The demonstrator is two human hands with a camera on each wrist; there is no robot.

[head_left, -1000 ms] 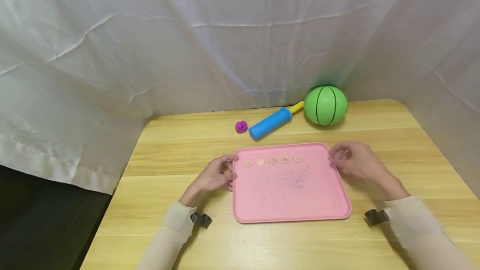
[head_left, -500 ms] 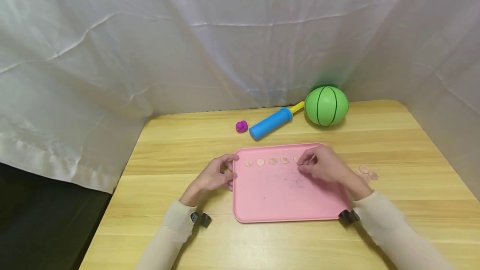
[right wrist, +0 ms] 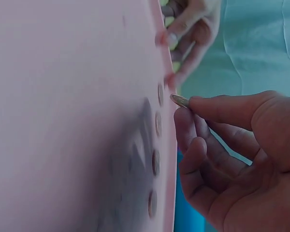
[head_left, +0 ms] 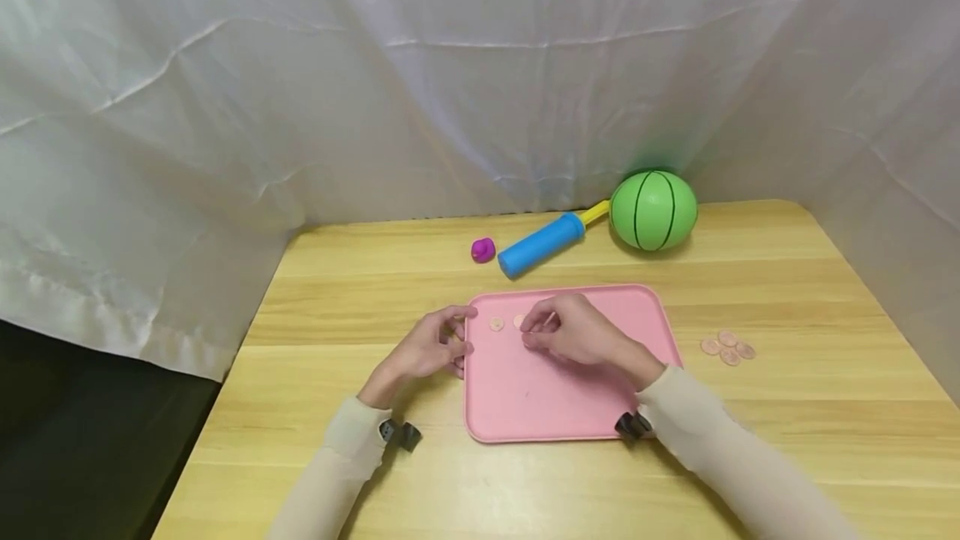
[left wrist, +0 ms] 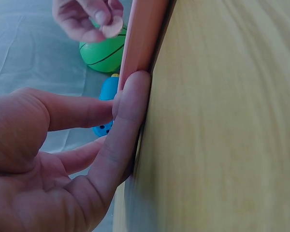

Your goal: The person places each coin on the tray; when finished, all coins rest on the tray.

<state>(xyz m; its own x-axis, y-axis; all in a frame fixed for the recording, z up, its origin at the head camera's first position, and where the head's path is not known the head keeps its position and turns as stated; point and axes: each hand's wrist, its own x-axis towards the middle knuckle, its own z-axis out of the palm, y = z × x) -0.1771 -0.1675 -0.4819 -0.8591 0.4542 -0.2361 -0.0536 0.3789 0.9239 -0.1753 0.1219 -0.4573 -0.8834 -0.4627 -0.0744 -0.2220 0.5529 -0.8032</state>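
My left hand (head_left: 423, 346) grips the left rim of a pink tray (head_left: 555, 432), thumb and fingers at its edge. The left wrist view shows those fingers (left wrist: 130, 101) against the tray's side. Over the tray's upper middle, my right hand (head_left: 581, 332) pinches a coin (right wrist: 180, 100) between thumb and forefinger, held above the surface. A row of coins lies along the tray's far side. Two show in the head view, one coin (head_left: 497, 323) near the left rim; the rest are hidden behind my right hand. Several lie in line in the right wrist view, including a coin (right wrist: 156, 162).
Right of the tray, a loose cluster of several coins (head_left: 727, 348) lies on the wooden table (head_left: 810, 298). Behind the tray are a purple rubber duck (head_left: 483, 250), a blue hand pump (head_left: 542, 246) with a yellow end, and a green ball (head_left: 653, 211). A pale curtain (head_left: 480, 90) hangs behind.
My right hand has moved left from the tray's right rim, across the row of coins, to its middle. The coin cluster on the right is now uncovered. My left hand stays on the rim.
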